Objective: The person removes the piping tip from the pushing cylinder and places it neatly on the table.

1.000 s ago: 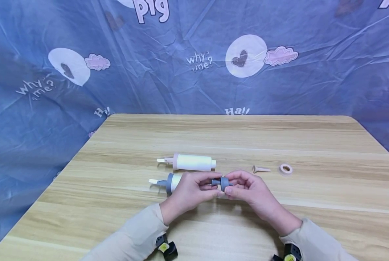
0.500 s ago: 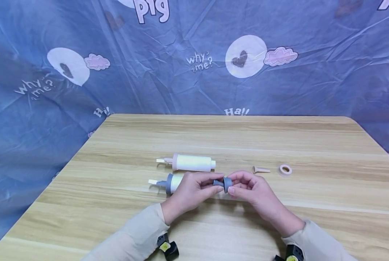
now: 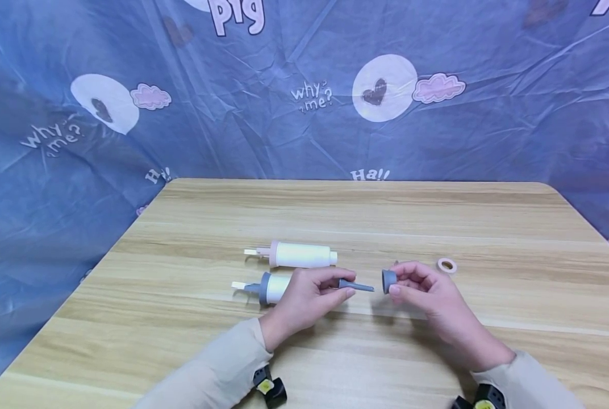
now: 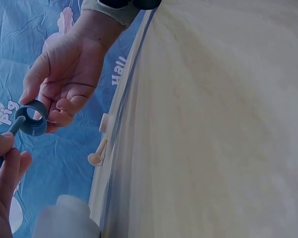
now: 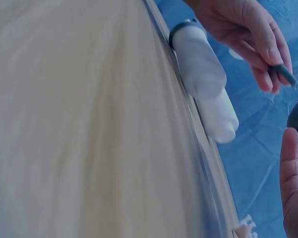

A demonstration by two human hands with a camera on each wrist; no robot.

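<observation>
My left hand [image 3: 312, 298] pinches a slim blue-grey nozzle [image 3: 359, 286] by its wider end, the thin tip pointing right. Apart from it, my right hand [image 3: 437, 292] holds a blue-grey ring cap [image 3: 388, 281] between thumb and fingers, its opening turned toward the nozzle. In the left wrist view the hollow ring [image 4: 34, 118] overlaps the nozzle tip. A white bottle with a blue-grey collar [image 3: 276, 288] lies behind my left hand, which hides its right part. Just beyond it lies a white bottle with a pink collar [image 3: 304, 255].
A pink ring [image 3: 446, 265] lies on the wooden table [image 3: 514, 255] beyond my right hand. Close to that ring is a small pink nozzle [image 4: 96, 157], mostly hidden behind my hand in the head view. A blue printed cloth [image 3: 263, 102] hangs behind the table.
The ring cap has come off the nozzle and moved right with my right hand. My left hand has stayed nearly in place, the nozzle now bare. My right hand now covers the pink nozzle.
</observation>
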